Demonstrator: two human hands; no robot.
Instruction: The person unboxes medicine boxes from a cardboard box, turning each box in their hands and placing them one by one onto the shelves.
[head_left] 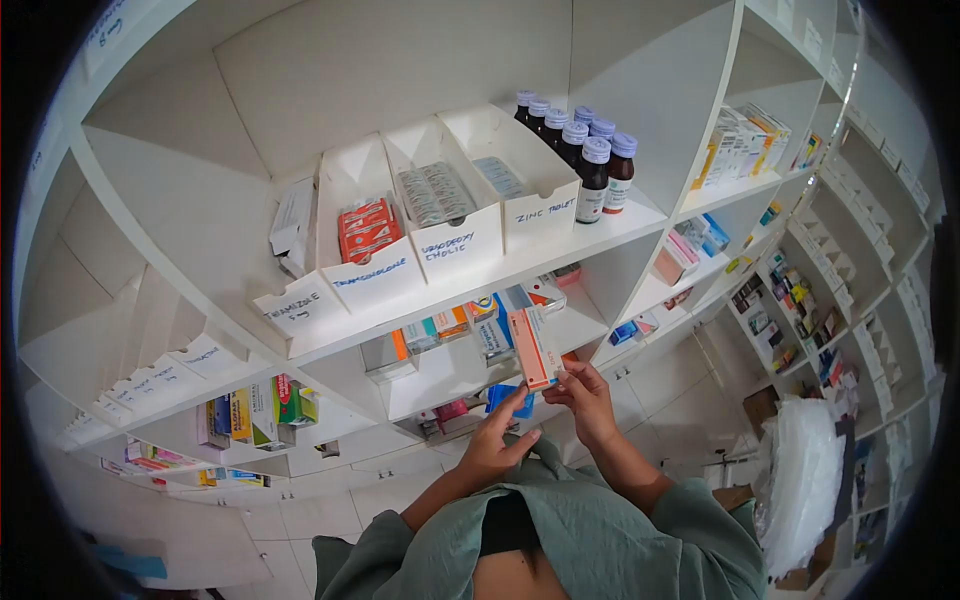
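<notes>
Right hand (pixel 588 402): pinched on the orange-and-white cardboard box's (pixel 533 345) lower end, frame centre | left hand (pixel 490 446): thumb and fingers apart, just beside box | upper centre: dark, lavender-capped bottles (pixel 592 182) on white shelf (pixel 602 238)

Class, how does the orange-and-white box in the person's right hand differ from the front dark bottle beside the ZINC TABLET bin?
The box is flat-sided and angular; the bottle is rounded. The box is mainly pale orange and white; the bottle is dark with a pale lilac cap. The right hand grips the box, while the bottle stands on the shelf. Both have white areas.
</notes>
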